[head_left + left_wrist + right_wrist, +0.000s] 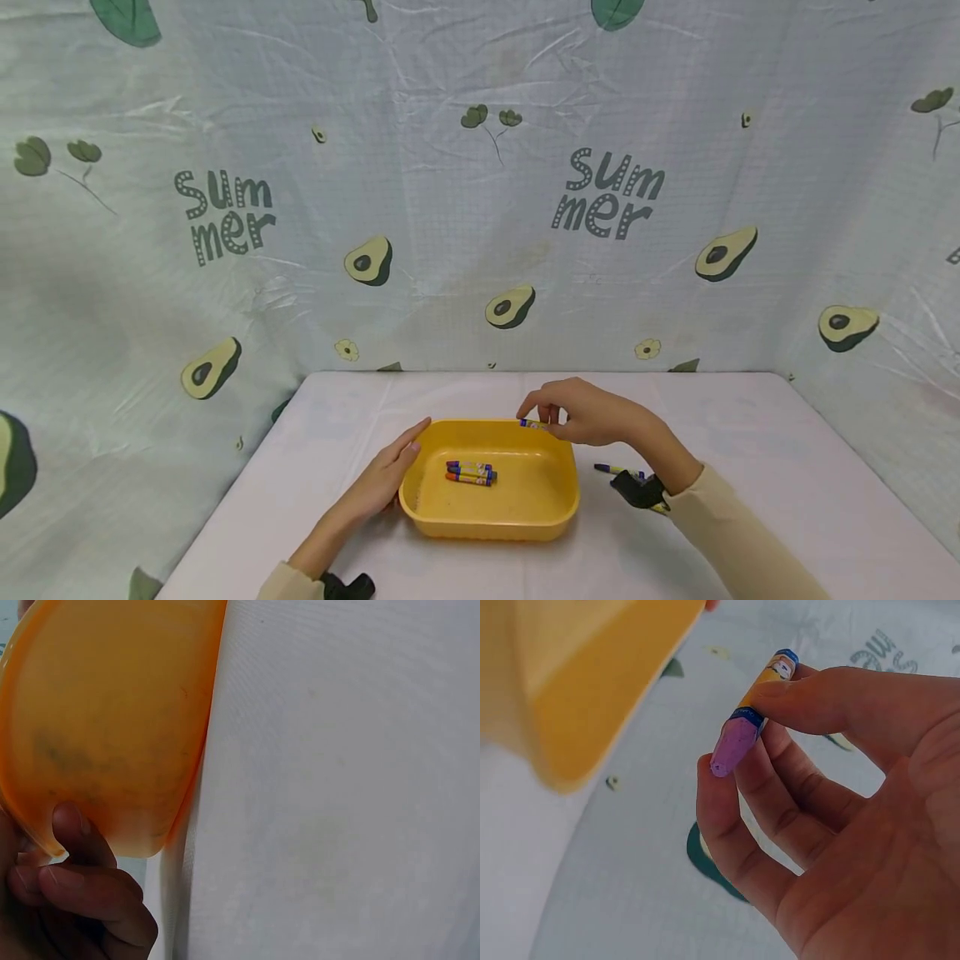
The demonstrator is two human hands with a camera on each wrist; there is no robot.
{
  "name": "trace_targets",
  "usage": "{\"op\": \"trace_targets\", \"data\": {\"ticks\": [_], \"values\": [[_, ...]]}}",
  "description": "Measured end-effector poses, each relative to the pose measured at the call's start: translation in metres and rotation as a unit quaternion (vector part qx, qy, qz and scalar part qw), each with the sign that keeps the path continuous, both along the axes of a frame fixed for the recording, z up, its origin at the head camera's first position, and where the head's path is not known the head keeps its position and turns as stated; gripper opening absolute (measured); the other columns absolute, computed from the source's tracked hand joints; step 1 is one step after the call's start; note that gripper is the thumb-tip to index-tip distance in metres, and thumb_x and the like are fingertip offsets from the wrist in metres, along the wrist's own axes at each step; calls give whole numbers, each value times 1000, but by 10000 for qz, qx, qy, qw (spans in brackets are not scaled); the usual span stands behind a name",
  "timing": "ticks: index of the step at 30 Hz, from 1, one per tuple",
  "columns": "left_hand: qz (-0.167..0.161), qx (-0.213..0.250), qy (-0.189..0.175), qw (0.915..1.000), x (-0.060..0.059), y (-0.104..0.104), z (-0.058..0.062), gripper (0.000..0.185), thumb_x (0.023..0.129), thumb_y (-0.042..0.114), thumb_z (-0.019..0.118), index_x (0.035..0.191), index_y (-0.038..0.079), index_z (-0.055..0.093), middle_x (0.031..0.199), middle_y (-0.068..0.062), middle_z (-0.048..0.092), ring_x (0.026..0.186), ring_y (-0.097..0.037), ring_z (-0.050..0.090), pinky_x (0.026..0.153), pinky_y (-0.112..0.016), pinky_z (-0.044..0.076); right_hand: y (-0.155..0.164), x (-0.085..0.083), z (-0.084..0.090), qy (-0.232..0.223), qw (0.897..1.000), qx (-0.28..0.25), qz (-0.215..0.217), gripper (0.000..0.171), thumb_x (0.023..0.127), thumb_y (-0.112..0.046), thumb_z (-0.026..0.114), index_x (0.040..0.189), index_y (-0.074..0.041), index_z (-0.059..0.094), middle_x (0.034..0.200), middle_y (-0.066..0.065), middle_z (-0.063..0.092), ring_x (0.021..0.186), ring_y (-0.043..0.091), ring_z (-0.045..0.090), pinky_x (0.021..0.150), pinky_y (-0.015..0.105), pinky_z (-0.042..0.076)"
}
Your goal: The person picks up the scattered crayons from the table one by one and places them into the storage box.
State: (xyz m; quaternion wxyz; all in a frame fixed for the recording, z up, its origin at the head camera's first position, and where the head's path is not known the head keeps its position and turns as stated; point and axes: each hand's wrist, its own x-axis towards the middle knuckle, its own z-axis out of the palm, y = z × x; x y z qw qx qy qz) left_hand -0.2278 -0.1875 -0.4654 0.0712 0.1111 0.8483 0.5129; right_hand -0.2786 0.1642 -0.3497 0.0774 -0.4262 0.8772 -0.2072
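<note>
My right hand (592, 412) pinches a purple crayon (736, 742) above the far right rim of a yellow basin (517, 530). The crayon has a yellow and blue wrapper, and its bare purple end shows in the right wrist view. At the basin's left side my left hand (382, 477) holds the rim, with the thumb near the top edge. In the left wrist view curled fingers (97, 892) lie against the outer wall. Inside the basin, crayons (470, 473) with red, dark blue and orange tips lie side by side towards the left.
On the white table (720, 433) right of the basin lies a dark-tipped crayon (611, 468). More crayons there are partly hidden by the black strap (637, 490) on my right wrist. Behind the table hangs a pale curtain (450, 200) printed with avocados.
</note>
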Motion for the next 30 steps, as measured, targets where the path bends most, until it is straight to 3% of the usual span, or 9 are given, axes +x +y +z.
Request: {"op": "trace_targets", "data": {"ticks": [4,5,8,11,14,21,24,30], "values": [[37,26,-2,10000,0,-1,2,51,114,38,36,163,26,34,152,-20,49,50,-11,43,45,-27,41,-20,-1,2,-55,9998,31,169,39,93,3,61,123,-21,72,97,-3,67,89,9,60,81,27,56],[39,31,-18,10000,-1,-2,3,51,114,38,36,163,25,33,145,-21,55,51,-11,43,45,-27,41,-25,-2,2,-84,9997,29,209,39,93,3,62,123,-20,72,97,-3,67,90,9,60,82,28,57],[65,95,-134,9998,-1,-2,4,52,113,37,37,163,24,33,103,-22,67,50,-11,43,45,-27,41,-40,-5,0,-164,9991,47,397,39,93,2,61,125,-19,72,98,0,68,91,9,61,85,28,57],[54,206,-316,9993,-2,-2,5,53,113,36,38,164,23,32,66,-12,50,44,-12,38,43,-26,39,-54,-10,-4,-267,9981,120,533,39,93,1,62,126,-19,71,99,0,69,90,8,61,85,24,55],[50,364,-425,9984,-3,-1,6,53,113,34,39,164,20,31,60,-3,44,43,-12,37,43,-25,39,-68,-14,-10,-328,9973,213,617,39,93,1,63,125,-19,72,96,-3,67,87,7,61,82,21,54],[161,410,-543,9976,-3,0,6,53,113,32,40,164,19,32,57,0,43,42,-12,37,43,-23,38,-93,-18,-23,-657,9947,386,689,39,92,2,66,126,-16,71,94,-5,65,85,8,59,80,20,53],[184,436,-523,9975,-3,0,6,53,113,31,41,164,18,32,56,1,43,41,-11,37,43,-23,38,-100,-20,-31,-778,9941,471,595,37,92,0,69,125,-17,71,96,-3,67,85,8,58,79,19,53],[247,424,-531,9974,-3,0,7,52,113,32,42,163,21,34,56,1,43,41,-11,37,43,-22,37,-109,-25,-46,-1101,9907,740,293,35,93,-3,70,124,-20,72,93,1,67,71,9,58,67,20,53]]}}
